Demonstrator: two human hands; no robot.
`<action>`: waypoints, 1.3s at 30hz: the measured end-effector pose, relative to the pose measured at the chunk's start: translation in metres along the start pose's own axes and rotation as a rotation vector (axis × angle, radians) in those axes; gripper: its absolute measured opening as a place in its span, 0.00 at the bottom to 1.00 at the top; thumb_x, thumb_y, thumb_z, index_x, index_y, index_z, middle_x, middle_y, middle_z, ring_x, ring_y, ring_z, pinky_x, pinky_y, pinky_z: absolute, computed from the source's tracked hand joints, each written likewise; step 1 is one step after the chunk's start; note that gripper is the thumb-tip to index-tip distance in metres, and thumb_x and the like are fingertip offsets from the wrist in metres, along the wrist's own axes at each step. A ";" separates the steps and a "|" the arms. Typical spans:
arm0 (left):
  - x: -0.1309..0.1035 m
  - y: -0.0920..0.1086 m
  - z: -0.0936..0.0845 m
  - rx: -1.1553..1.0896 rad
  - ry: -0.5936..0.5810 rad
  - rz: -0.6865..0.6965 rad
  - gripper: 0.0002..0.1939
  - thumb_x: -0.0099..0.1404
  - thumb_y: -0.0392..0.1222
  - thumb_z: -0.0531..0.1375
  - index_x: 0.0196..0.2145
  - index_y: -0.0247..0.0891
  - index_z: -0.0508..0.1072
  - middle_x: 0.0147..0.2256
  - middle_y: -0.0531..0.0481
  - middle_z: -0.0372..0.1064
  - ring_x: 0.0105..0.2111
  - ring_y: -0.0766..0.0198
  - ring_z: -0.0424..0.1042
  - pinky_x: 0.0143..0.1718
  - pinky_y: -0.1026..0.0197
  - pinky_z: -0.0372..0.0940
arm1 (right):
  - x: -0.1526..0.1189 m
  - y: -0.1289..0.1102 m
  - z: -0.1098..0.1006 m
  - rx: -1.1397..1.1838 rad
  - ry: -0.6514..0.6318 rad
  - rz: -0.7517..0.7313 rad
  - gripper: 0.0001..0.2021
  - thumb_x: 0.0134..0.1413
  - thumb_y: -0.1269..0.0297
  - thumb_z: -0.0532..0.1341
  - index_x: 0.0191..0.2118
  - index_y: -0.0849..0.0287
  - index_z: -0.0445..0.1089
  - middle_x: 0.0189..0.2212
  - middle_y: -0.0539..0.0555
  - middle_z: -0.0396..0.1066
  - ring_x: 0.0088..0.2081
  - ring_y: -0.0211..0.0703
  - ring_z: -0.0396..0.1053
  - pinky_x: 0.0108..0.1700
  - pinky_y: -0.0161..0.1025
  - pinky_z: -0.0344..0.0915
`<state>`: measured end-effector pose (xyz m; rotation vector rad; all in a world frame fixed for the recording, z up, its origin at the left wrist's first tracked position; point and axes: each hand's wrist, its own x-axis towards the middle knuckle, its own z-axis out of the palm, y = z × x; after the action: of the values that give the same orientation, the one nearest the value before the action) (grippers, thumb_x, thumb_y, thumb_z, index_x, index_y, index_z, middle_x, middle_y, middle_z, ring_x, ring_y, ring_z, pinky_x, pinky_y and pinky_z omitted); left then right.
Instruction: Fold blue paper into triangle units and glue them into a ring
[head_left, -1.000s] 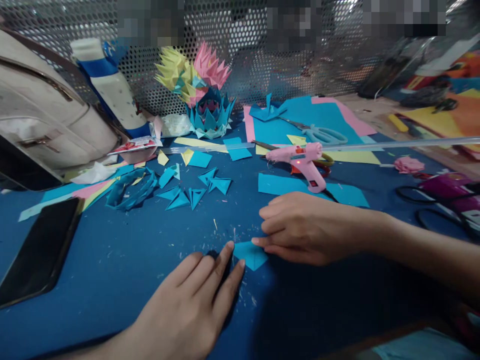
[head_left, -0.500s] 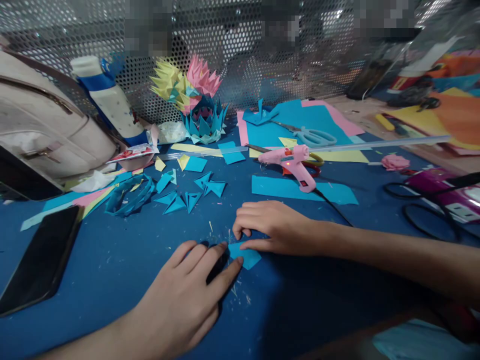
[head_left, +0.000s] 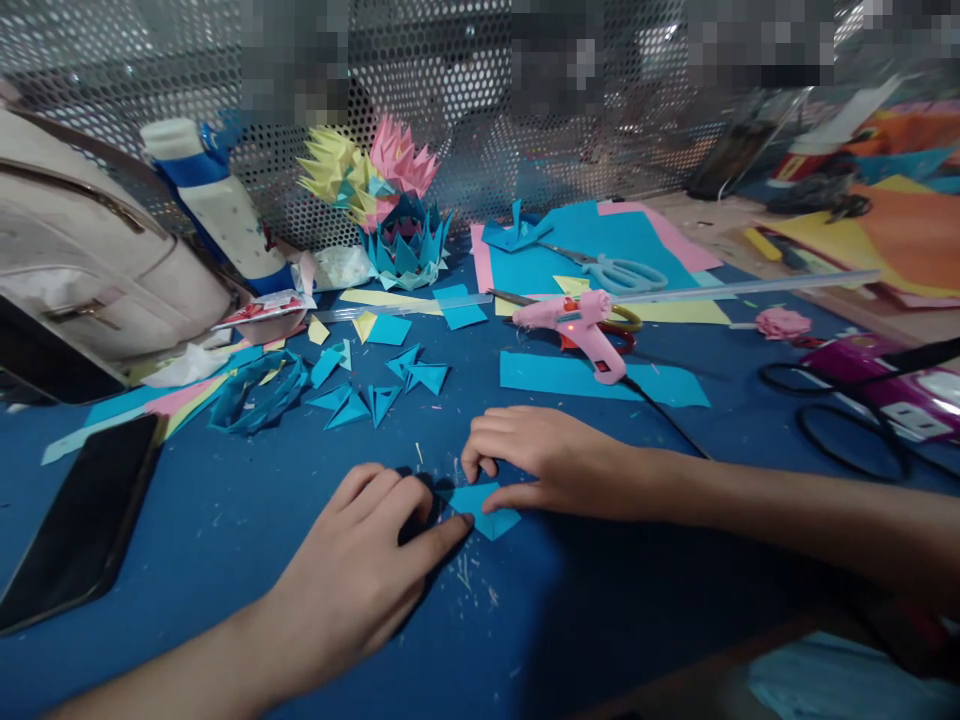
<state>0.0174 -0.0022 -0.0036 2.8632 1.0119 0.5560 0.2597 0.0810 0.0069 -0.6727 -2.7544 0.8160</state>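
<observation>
A small piece of blue paper [head_left: 491, 522] lies folded on the blue tabletop between my hands. My right hand [head_left: 547, 465] comes in from the right; its thumb holds the paper down, with the other fingers curled just behind it. From the lower left, my left hand [head_left: 367, 560] reaches in. Its thumb tip touches the paper's left edge, while its bent fingers are apart from the thumb and hold nothing. Behind my hands lie several pointed blue folded pieces [head_left: 427, 376] and a blue paper strip [head_left: 675, 386], with a pink glue gun [head_left: 574, 328] partly on the strip.
A phone [head_left: 82, 520], a bag [head_left: 90, 240] and a bottle [head_left: 217, 205] occupy the left. Folded paper flowers [head_left: 405, 245] stand by the perforated metal panel [head_left: 465, 100]. Light-blue scissors [head_left: 619, 270] rest on paper sheets. A purple device [head_left: 877, 385] with black cable sits at right.
My left hand has drawn back slightly to the left, its fingers lifting off the paper and curling. More of the paper's left corner shows. My right hand stays almost still.
</observation>
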 end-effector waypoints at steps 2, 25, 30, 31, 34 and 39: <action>0.000 0.000 -0.001 -0.016 -0.035 0.013 0.21 0.70 0.29 0.48 0.55 0.40 0.70 0.36 0.47 0.63 0.35 0.58 0.58 0.41 0.54 0.54 | 0.000 0.000 0.000 0.010 0.002 0.004 0.10 0.57 0.59 0.68 0.40 0.59 0.71 0.35 0.50 0.70 0.37 0.41 0.64 0.39 0.35 0.55; -0.001 -0.008 -0.006 -0.319 -0.050 -0.113 0.25 0.71 0.26 0.48 0.61 0.43 0.64 0.57 0.46 0.64 0.55 0.58 0.61 0.57 0.51 0.49 | 0.001 -0.004 -0.001 0.207 0.059 0.049 0.04 0.62 0.68 0.61 0.35 0.60 0.71 0.32 0.50 0.72 0.37 0.39 0.65 0.41 0.36 0.58; 0.001 -0.008 -0.006 -0.387 0.005 -0.127 0.24 0.71 0.26 0.48 0.60 0.44 0.65 0.57 0.47 0.66 0.54 0.59 0.63 0.57 0.51 0.51 | 0.001 -0.001 0.002 0.182 0.067 0.006 0.01 0.60 0.69 0.63 0.36 0.60 0.72 0.31 0.49 0.72 0.35 0.38 0.64 0.40 0.35 0.57; 0.001 -0.007 -0.006 -0.396 0.016 -0.133 0.24 0.72 0.26 0.48 0.59 0.44 0.66 0.56 0.47 0.67 0.54 0.59 0.64 0.57 0.51 0.51 | 0.001 0.000 0.003 0.179 0.070 0.006 0.01 0.59 0.70 0.64 0.36 0.60 0.72 0.30 0.49 0.72 0.35 0.38 0.64 0.40 0.35 0.57; 0.005 -0.006 -0.005 -0.435 0.032 -0.171 0.17 0.73 0.30 0.52 0.54 0.46 0.70 0.48 0.50 0.72 0.47 0.61 0.68 0.54 0.53 0.54 | 0.001 -0.001 0.006 0.181 0.090 0.019 0.02 0.58 0.71 0.65 0.35 0.60 0.71 0.30 0.48 0.72 0.34 0.37 0.64 0.40 0.34 0.56; 0.014 -0.007 0.000 -0.475 0.063 -0.389 0.08 0.66 0.37 0.64 0.37 0.42 0.67 0.35 0.56 0.71 0.37 0.62 0.68 0.43 0.58 0.57 | 0.002 -0.007 0.013 0.206 0.132 0.047 0.03 0.59 0.69 0.64 0.34 0.60 0.69 0.29 0.47 0.70 0.33 0.36 0.63 0.36 0.33 0.55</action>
<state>0.0233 0.0116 -0.0006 2.1823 1.2108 0.7328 0.2518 0.0708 -0.0001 -0.7239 -2.5037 1.0094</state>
